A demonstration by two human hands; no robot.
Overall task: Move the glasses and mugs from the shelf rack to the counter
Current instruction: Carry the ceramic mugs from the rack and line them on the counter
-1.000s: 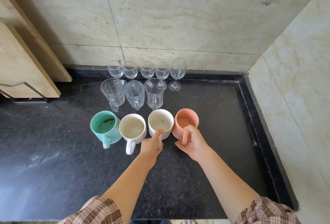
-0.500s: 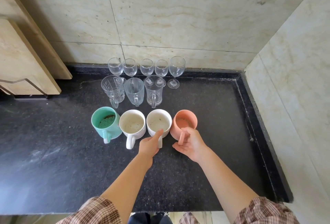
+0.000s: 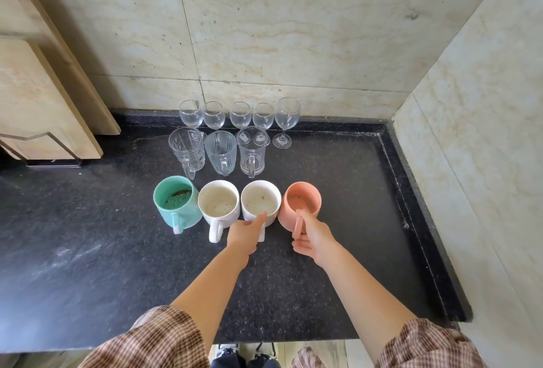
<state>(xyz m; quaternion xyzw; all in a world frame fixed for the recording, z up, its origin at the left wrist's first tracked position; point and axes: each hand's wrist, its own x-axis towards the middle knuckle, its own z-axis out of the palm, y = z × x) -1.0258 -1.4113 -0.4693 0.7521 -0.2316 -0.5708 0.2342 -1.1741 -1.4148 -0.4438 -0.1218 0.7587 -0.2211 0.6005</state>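
Both hands stay where they were a moment ago, and no mug has moved. The left hand [image 3: 243,232] holds the second white mug [image 3: 260,200] by its handle, with the fingers curled round it and the thumb up on the rim. The right hand [image 3: 313,235] holds the pink mug [image 3: 299,198] the same way, fingers wrapped round the handle and thumb on top. Both mugs stand on the black worktop [image 3: 88,235], just beside each other. To their left, in the same row, stand the first white mug [image 3: 217,206] and the green mug [image 3: 176,206]. Behind that row are three glass mugs [image 3: 220,151]. Behind those, by the wall, are five wine glasses [image 3: 241,115].
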